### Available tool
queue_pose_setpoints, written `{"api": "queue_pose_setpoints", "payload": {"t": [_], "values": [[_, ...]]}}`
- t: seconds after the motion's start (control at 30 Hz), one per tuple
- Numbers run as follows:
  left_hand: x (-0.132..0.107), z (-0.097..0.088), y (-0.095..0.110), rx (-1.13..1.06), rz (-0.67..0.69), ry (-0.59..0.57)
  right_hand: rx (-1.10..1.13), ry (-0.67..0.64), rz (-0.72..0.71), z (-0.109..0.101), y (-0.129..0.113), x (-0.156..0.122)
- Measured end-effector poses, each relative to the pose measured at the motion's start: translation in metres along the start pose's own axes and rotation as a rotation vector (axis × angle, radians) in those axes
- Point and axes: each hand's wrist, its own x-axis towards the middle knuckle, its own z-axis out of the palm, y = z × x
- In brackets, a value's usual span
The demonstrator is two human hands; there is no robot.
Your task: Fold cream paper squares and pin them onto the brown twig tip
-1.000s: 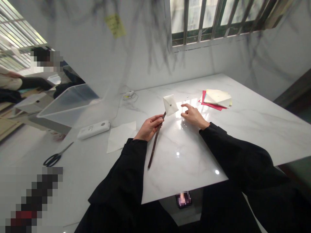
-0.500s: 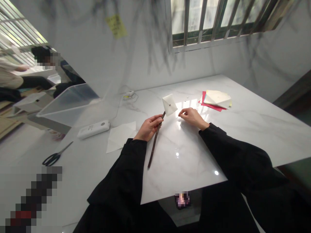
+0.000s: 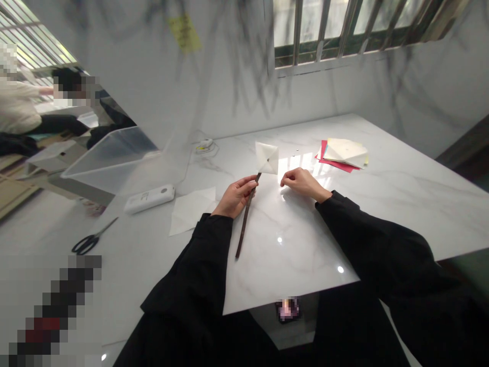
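Observation:
My left hand (image 3: 236, 196) is closed round a thin dark stick (image 3: 244, 224) that slants down toward me. A white folded paper pinwheel (image 3: 266, 157) is pinned to the stick's upper end, just above the table. My right hand (image 3: 301, 182) rests on the white marble table (image 3: 305, 239) to the right of the pinwheel, its fingers curled loosely together; what they hold, if anything, is hidden. Both arms wear black sleeves.
A stack of cream and red paper (image 3: 344, 153) lies at the back right. A white sheet (image 3: 191, 209), a white remote-like device (image 3: 150, 198) and black scissors (image 3: 91, 239) lie to the left. A clear plastic bin (image 3: 114, 158) stands beyond. People sit at the far left.
My right hand's pointing finger has curled in and the hand has drawn back slightly. The pinwheel has turned on the stick. The view has shifted a little.

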Motion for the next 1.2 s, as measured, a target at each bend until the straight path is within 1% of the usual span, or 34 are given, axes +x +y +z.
{"api": "queue_pose_setpoints", "payload": {"t": [0.07, 0.13, 0.23, 0.33, 0.4, 0.5, 0.6, 0.7, 0.8, 0.87, 1.0, 1.07, 1.1, 1.13, 1.2], "values": [[0.000, 0.000, 0.002, -0.062, -0.004, 0.013, 0.044, -0.006, -0.018, 0.003, -0.003, -0.001], [0.001, -0.001, 0.004, -0.133, 0.004, 0.018, 0.119, -0.065, -0.024, 0.007, -0.007, -0.003], [0.001, 0.000, 0.005, -0.195, 0.018, 0.013, 0.257, -0.224, -0.065, 0.016, -0.018, -0.010], [0.000, 0.002, 0.003, -0.205, 0.025, -0.009, 0.372, -0.408, -0.129, 0.025, -0.029, -0.019], [-0.001, 0.004, 0.001, -0.210, 0.026, -0.029, 0.429, -0.503, -0.173, 0.030, -0.034, -0.024], [-0.002, 0.007, -0.001, -0.216, 0.030, -0.052, 0.475, -0.565, -0.211, 0.034, -0.038, -0.027], [-0.001, 0.007, -0.001, -0.209, 0.036, -0.059, 0.499, -0.600, -0.185, 0.033, -0.038, -0.027], [0.002, 0.001, 0.002, -0.244, 0.064, 0.006, 0.474, -0.671, -0.148, 0.027, -0.039, -0.027], [0.008, -0.006, 0.005, -0.313, 0.112, 0.095, 0.413, -0.763, -0.145, 0.021, -0.043, -0.031], [0.011, -0.009, 0.005, -0.348, 0.132, 0.122, 0.392, -0.804, -0.146, 0.019, -0.045, -0.033], [0.014, -0.011, 0.004, -0.383, 0.127, 0.118, 0.361, -0.822, -0.108, 0.021, -0.046, -0.033], [0.014, -0.012, 0.003, -0.390, 0.132, 0.111, 0.296, -0.799, -0.057, 0.020, -0.047, -0.031], [0.014, -0.012, 0.003, -0.393, 0.136, 0.111, 0.234, -0.752, -0.020, 0.017, -0.049, -0.032], [0.014, -0.013, 0.003, -0.395, 0.138, 0.116, 0.160, -0.669, 0.015, 0.013, -0.052, -0.036], [0.014, -0.015, 0.003, -0.401, 0.129, 0.139, 0.045, -0.450, 0.052, -0.002, -0.063, -0.052]]}}
